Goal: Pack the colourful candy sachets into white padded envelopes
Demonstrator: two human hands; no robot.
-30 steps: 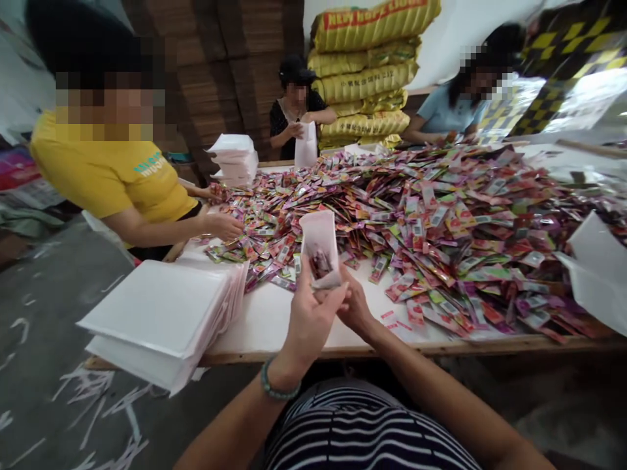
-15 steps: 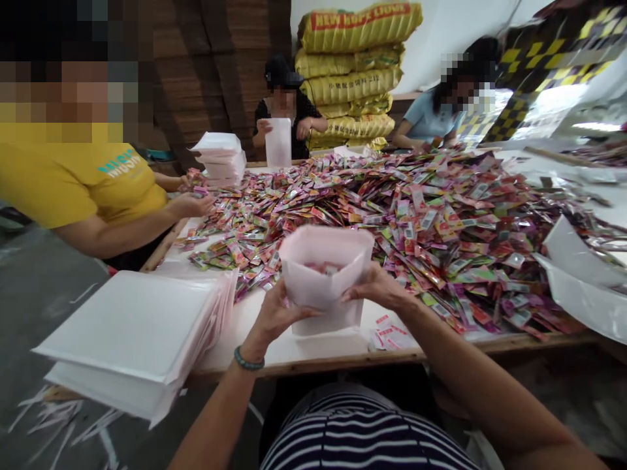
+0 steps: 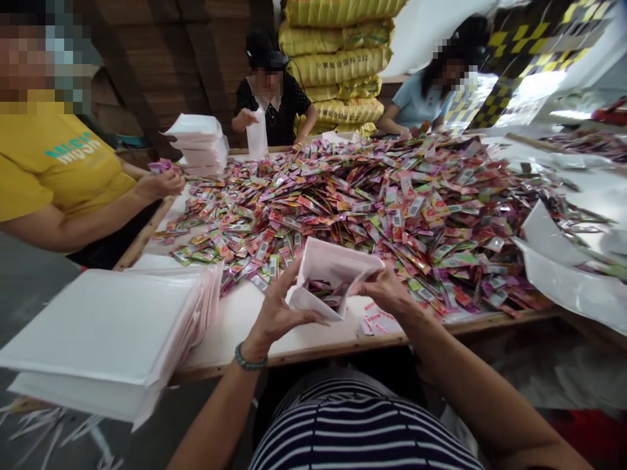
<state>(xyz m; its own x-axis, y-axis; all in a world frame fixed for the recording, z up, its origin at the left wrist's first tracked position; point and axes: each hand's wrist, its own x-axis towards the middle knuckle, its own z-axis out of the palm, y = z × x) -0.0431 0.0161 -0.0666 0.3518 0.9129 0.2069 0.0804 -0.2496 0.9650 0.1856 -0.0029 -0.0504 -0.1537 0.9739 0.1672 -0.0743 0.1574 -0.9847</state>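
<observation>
A white paper bag (image 3: 318,261) is held between my two hands, its open mouth tilted toward me. Small colourful packets (image 3: 326,292) lie inside it. My left hand (image 3: 280,313) grips the bag's left side, thumb along the near edge. On the right side, my right hand (image 3: 385,290) pinches the rim. Beyond the bag spreads a large heap of colourful packets (image 3: 343,196). Small red-and-white slips (image 3: 379,321) lie on the table beside my right hand.
Stacked white bags (image 3: 98,326) overhang the table (image 3: 235,336) at left. Another white stack (image 3: 198,140) stands farther back. A person in yellow (image 3: 73,170) is at left; two more people sit across. A white sheet (image 3: 573,274) lies at right.
The bag has tipped toward me, so more packets inside show. The view has shifted somewhat. The person in yellow has drawn their hands together, and the far person's white bag has turned narrower.
</observation>
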